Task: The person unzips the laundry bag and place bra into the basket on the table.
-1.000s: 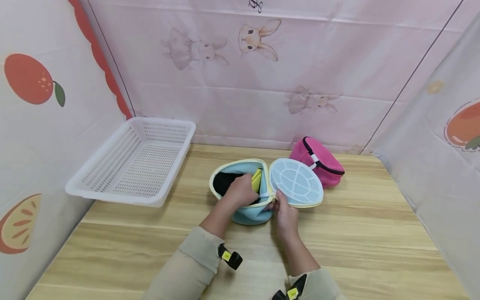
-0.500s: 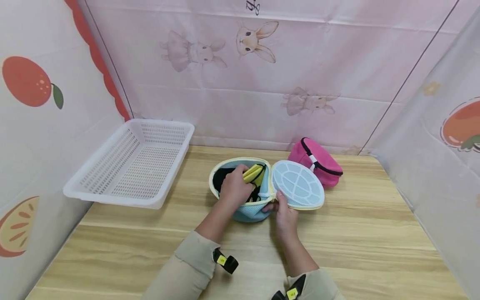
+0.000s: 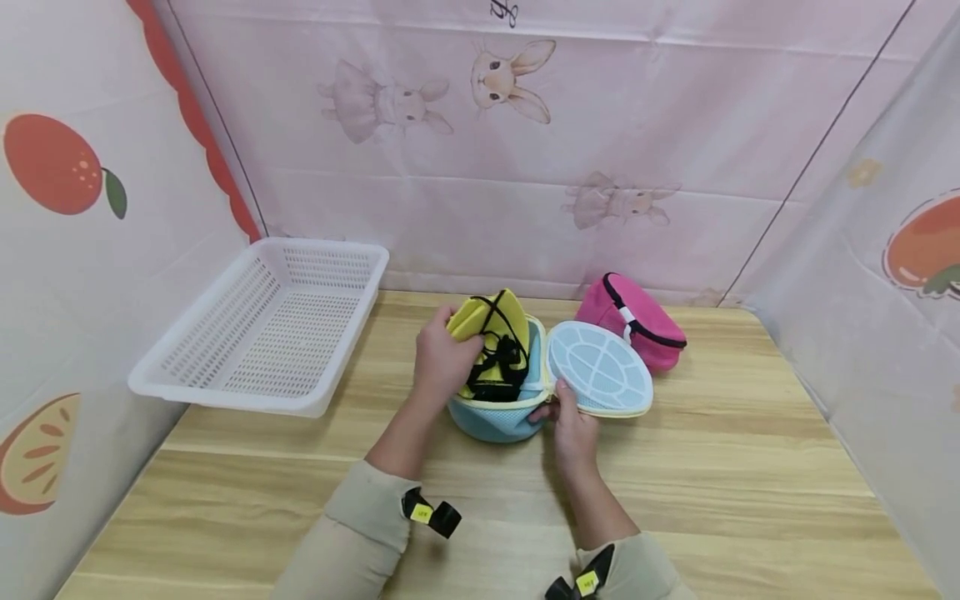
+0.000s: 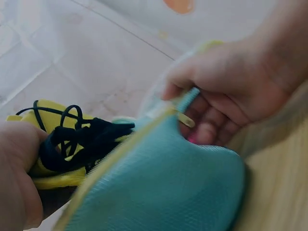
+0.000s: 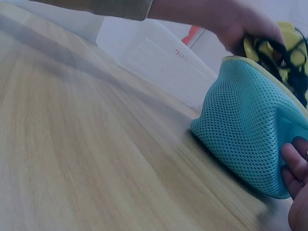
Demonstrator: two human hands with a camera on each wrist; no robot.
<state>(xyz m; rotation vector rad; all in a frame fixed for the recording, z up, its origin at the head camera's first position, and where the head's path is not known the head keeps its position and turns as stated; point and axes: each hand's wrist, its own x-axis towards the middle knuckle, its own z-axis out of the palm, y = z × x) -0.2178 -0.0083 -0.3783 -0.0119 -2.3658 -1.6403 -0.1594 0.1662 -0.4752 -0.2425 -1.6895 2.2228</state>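
Note:
My left hand point(image 3: 442, 360) grips a yellow garment with black cords point(image 3: 510, 317), perhaps a bra or bikini top. Its upper part stands above the rim of a light-blue mesh laundry bag point(image 3: 491, 423), while its lower black part is still within the mouth. Knotted cords point(image 4: 72, 139) hang across the yellow cloth in the left wrist view. My right hand point(image 3: 573, 429) pinches the bag's edge by the zip pull point(image 4: 186, 120), thumb on top and fingers curled beneath. To the right lies the bag's unzipped lid point(image 3: 600, 371), a pale-blue disc with a white lattice.
A white perforated plastic basket point(image 3: 348, 354) stands at the left on the wooden table point(image 3: 720, 483). Behind the lid sits a zipped pink bag point(image 3: 637, 321) with a black zip. Printed cloth walls point(image 3: 637, 100) enclose the back and sides.
My left hand has drawn the yellow garment up from inside the bag and leftward, so more cloth and cords show. The right hand keeps its hold at the zip edge.

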